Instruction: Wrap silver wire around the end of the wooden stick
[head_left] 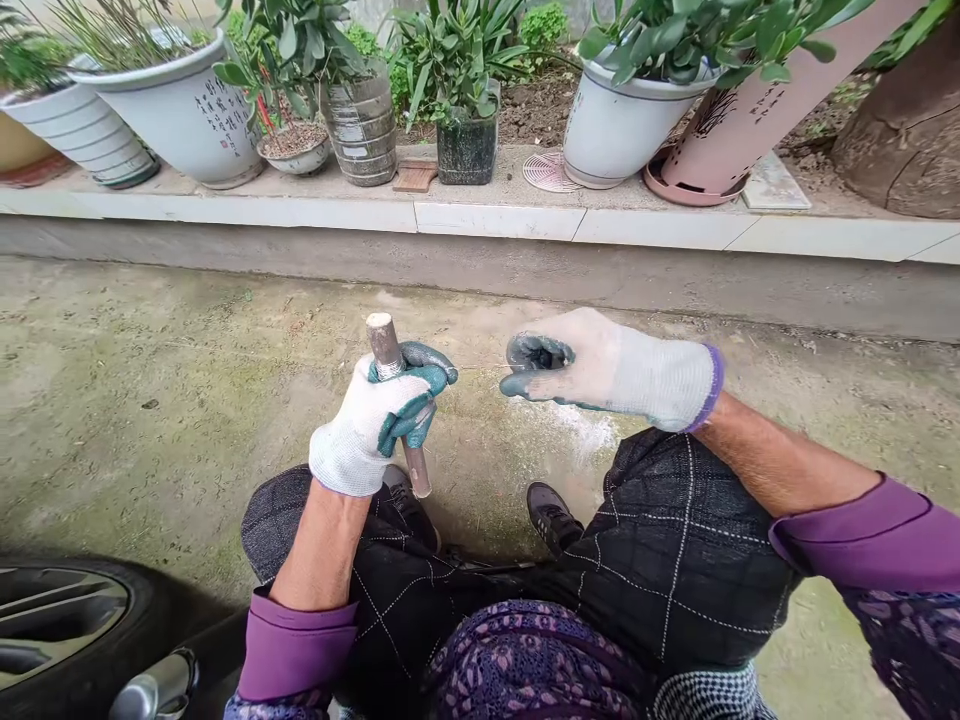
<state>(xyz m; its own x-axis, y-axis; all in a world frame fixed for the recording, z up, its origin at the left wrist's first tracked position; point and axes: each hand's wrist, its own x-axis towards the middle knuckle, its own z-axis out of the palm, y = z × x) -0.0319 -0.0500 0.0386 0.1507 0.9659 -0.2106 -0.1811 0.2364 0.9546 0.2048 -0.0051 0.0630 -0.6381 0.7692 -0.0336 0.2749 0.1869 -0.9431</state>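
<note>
My left hand (397,405), in a white glove with a green coated palm, is closed round a short wooden stick (386,345). The stick is held tilted, its pale cut end up and its lower end showing below my fist. A shiny band of thin wire appears wound round it just above my fingers. To the right, my right hand (574,362), gloved in the same kind with a purple cuff, has its fingers curled and thumb drawn in. A faint thin wire (484,367) seems to stretch level between both hands; its end is hidden in my right fingers.
Ahead runs a low tiled ledge (495,220) with several potted plants, among them a white pot (630,120) and a pink tall pot (720,140). A car wheel (67,625) is at lower left. White powder (581,430) marks the concrete floor (187,370).
</note>
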